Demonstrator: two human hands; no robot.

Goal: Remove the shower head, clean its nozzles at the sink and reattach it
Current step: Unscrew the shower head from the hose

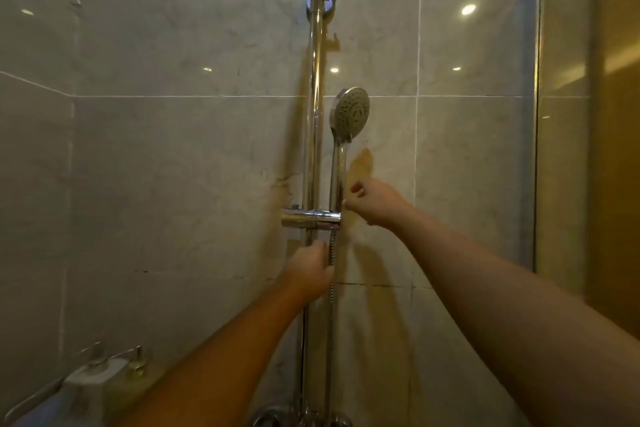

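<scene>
1. The round chrome hand shower head [350,114] with a grey nozzle face is still mounted. It stands upright in its holder, face turned toward the camera and slightly right, so removal has not happened yet.
2. Its slim chrome handle [337,170] runs straight down into the chrome sliding bracket [311,218], which clamps onto the vertical chrome riser rail [314,114] just to the left.
3. A flexible ribbed metal hose [332,250] hangs from the handle's base below the bracket.
4. The left hand [309,270] is under the bracket with its fingers curled, and it seems to grip the hose where it passes the hand's right edge.
5. The right hand [372,203] is at the handle's lower end, just above the bracket. Its fingers are bent and the fingertips are at or touching the handle. Whether they actually pinch it I cannot tell.
6. Step in hand, as I judge it: the opening step, getting a hold before freeing the head.
7. The next move probably calls for a firm right-hand grip on the handle and a lift up out of the bracket. The left hand would steady the hose so that the coupling at the handle's base can be unscrewed.
8. Around this are glossy grey marble-look wall tiles [173,166], a glass panel edge [533,114] on the right, and blurred pump bottles [104,371] on a rack at lower left.
</scene>
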